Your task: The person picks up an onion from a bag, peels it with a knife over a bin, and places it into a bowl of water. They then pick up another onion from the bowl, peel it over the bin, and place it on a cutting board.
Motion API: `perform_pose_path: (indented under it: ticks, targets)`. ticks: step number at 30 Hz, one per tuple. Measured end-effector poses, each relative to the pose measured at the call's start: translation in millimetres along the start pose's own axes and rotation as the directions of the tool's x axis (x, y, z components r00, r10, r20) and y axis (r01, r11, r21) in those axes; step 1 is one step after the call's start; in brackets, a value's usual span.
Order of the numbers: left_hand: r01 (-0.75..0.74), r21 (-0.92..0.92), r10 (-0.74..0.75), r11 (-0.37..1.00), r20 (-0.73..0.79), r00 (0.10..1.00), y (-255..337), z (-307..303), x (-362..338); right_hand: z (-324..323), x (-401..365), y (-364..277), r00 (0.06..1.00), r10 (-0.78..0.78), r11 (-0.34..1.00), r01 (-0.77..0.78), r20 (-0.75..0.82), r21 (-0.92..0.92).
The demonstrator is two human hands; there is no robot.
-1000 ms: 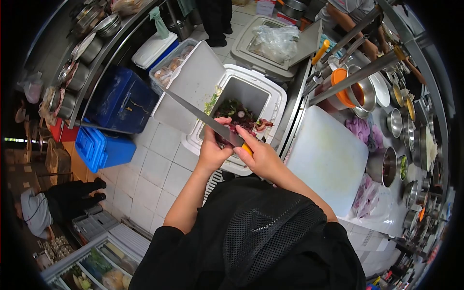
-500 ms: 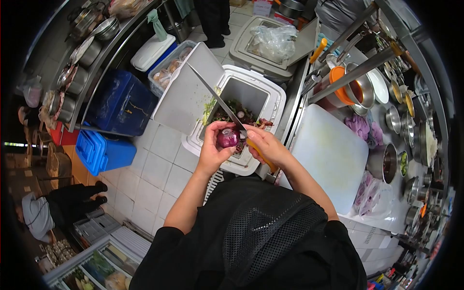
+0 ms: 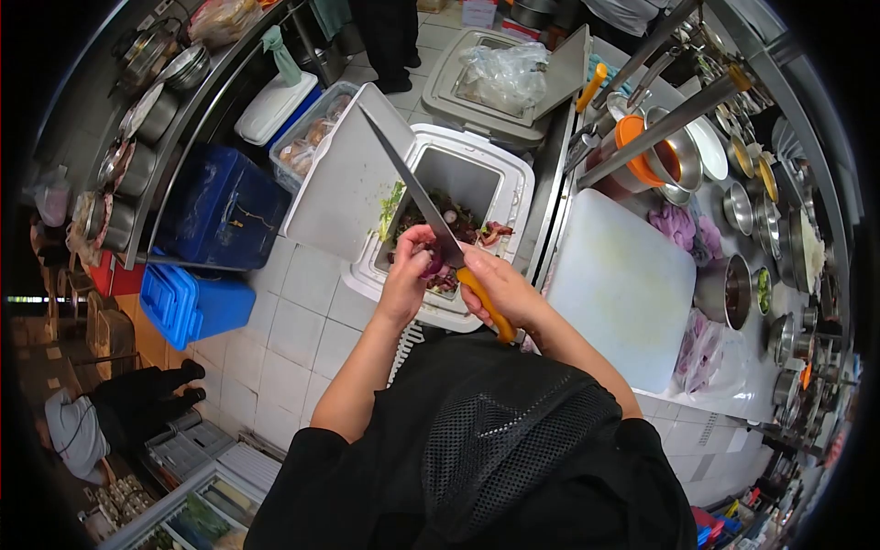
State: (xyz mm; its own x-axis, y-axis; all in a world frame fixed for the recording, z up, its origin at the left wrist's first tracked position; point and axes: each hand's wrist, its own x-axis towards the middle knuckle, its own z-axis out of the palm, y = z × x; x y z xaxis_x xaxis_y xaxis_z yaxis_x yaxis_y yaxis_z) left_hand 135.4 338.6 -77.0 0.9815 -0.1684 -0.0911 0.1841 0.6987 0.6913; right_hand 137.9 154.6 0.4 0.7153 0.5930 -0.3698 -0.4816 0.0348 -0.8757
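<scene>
Above the near rim of a white bin point(image 3: 525, 183), my left hand point(image 3: 404, 286) has its fingers wrapped round a red onion point(image 3: 431, 266), which is mostly covered by them. My right hand point(image 3: 498, 286) grips the orange handle of a large knife point(image 3: 417, 191). Its long blade slants up and left over the bin, with the part near the handle close beside the onion. Inside the bin lie dark peelings and green scraps point(image 3: 440, 213). The bin's lid point(image 3: 335, 174) stands open on the left, with green bits stuck on it.
To the right, a white cutting board point(image 3: 623, 289) lies on a steel counter, with metal bowls point(image 3: 724, 291) beyond. Blue bins point(image 3: 197, 302) stand left on the tiled floor. One person point(image 3: 82, 426) is at lower left; another's dark legs point(image 3: 380, 41) show at the top.
My left hand has turned and closed further round the onion, hiding more of it. The knife has shifted slightly and its blade points up more steeply. The view has moved a little.
</scene>
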Motion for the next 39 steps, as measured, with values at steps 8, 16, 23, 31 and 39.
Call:
perform_pose_path:
  ticks: [8,16,23,31,39]
  targets:
    - [0.054,0.212,-0.067,0.976,0.054,0.996,7.4,-3.3,-7.9,-19.7,9.5,5.7,0.988,0.092,0.995,-0.096,-0.121,-0.024]
    - [0.05,-0.097,-0.041,0.994,0.096,0.995,6.8,-8.2,-7.7,-8.2,0.2,4.7,0.981,0.046,0.996,-0.06,-0.188,-0.07]
    - [0.103,-0.062,-0.099,0.993,0.063,0.993,0.3,-14.9,-0.9,4.8,0.8,3.1,0.996,0.013,0.999,-0.016,-0.084,-0.043]
    - [0.118,0.092,-0.123,0.989,0.045,0.991,10.5,-8.1,-8.1,-25.5,10.6,11.3,0.98,0.093,0.994,-0.102,-0.174,-0.041]
    - [0.067,0.078,-0.072,0.995,0.06,0.996,7.3,-21.8,-6.4,-10.2,5.8,4.4,0.97,-0.028,0.989,-0.008,-0.24,-0.148]
